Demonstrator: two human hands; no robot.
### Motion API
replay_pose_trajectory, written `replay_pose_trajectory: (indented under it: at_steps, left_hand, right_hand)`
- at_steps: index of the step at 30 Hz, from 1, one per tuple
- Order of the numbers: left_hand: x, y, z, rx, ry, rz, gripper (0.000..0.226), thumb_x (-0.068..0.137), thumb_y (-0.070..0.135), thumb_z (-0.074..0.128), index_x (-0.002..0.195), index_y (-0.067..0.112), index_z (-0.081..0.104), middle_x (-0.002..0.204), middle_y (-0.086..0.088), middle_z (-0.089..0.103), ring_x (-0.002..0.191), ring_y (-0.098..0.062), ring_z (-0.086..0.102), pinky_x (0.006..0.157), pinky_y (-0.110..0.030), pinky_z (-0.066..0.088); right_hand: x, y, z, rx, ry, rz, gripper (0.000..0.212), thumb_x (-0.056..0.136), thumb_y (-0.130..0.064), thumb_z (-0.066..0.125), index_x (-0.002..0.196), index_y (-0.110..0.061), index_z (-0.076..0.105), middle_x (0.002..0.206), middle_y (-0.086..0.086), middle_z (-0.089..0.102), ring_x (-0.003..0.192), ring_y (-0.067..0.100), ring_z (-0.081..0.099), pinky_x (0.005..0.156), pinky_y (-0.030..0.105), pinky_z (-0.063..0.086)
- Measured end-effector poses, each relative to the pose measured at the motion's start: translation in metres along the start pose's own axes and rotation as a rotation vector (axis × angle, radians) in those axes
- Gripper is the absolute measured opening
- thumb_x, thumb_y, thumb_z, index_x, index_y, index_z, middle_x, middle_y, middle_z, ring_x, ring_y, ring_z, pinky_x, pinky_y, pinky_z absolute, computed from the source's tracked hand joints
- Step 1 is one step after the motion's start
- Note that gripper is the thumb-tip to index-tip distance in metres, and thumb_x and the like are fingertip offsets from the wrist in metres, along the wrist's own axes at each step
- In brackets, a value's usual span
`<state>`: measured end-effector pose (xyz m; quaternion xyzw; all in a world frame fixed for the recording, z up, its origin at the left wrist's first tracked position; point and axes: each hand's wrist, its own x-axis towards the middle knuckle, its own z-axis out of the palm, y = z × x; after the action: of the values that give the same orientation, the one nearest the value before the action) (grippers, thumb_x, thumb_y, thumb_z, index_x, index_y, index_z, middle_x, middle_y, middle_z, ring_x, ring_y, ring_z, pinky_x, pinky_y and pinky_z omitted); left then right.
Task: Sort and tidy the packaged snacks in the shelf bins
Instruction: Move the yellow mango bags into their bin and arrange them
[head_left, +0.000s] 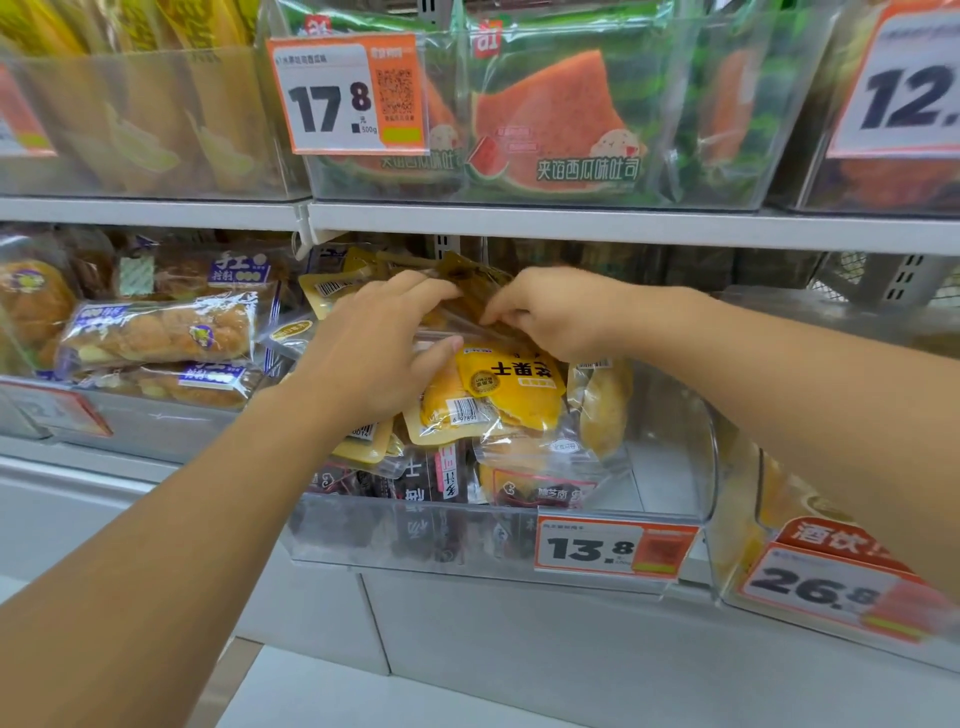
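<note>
Store shelves filled the whole view, with clear plastic bins standing in rows on two levels. On the lower shelf (571, 228), the middle bin (405, 540) held a loose pile of packaged snacks, and a price tag (615, 548) reading 13.8 hung at its front right corner. Both hands reached into this bin from the front. The left hand (374, 353) lay on the top of the pile with its fingers (415, 288) gently curled around a transparent brown packet (462, 291) near the back edge of the bin, the thumb under it. The right hand (550, 312) pinched the same packet from the right side, its fingers bent down and closed on the wrapper. Just under the hands lay a yellow packet (498, 389), with its label upside down, and dark packets (415, 478) lay against the front wall. In the left bin (130, 421) were bread rolls (161, 330) in purple-printed wrappers. On the upper shelf stood a bin of watermelon toast packs (556, 119) with a 17.8 tag (345, 93).
</note>
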<state>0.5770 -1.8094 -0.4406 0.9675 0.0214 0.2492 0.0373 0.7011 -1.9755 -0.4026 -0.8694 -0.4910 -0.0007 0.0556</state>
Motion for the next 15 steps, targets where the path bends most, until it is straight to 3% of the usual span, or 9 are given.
replay_pose_trajectory:
  at_steps: [4,8,11,15]
  left_hand:
    - [-0.007,-0.001,0.0,0.102,-0.038,0.037,0.044,0.096,0.05,0.048,0.134,0.03,0.055,0.127,0.003,0.056,0.12,-0.026,0.051,0.103,-0.052,0.041]
    - [-0.005,0.005,-0.004,0.148,-0.009,0.05,0.049,0.096,0.051,0.048,0.14,0.031,0.05,0.135,0.003,0.052,0.128,-0.025,0.046,0.11,-0.054,0.035]
    - [-0.002,0.013,-0.009,0.123,0.0,0.072,0.05,0.096,0.051,0.048,0.14,0.028,0.051,0.134,0.002,0.053,0.126,-0.025,0.048,0.107,-0.053,0.039]
    - [-0.005,0.026,-0.002,0.102,-0.136,0.096,0.053,0.097,0.053,0.048,0.143,0.027,0.048,0.142,0.004,0.051,0.131,-0.023,0.047,0.105,-0.05,0.042]
  right_hand:
    - [-0.016,0.0,0.002,0.017,0.024,0.018,0.043,0.106,-0.022,0.043,0.149,-0.023,0.045,0.147,0.003,0.052,0.131,0.026,0.05,0.11,0.037,0.04]
    - [-0.032,0.012,-0.016,-0.012,-0.002,0.101,0.047,0.105,-0.023,0.04,0.151,-0.016,0.041,0.154,0.004,0.044,0.14,0.024,0.042,0.113,0.033,0.034]
    - [-0.05,0.02,-0.026,-0.073,-0.059,0.157,0.049,0.102,-0.016,0.039,0.151,-0.017,0.041,0.154,0.006,0.043,0.141,0.026,0.04,0.114,0.038,0.036]
    - [-0.064,0.022,-0.017,-0.148,-0.187,0.173,0.061,0.099,-0.018,0.051,0.155,-0.023,0.031,0.158,0.001,0.036,0.142,0.024,0.038,0.114,0.04,0.038]
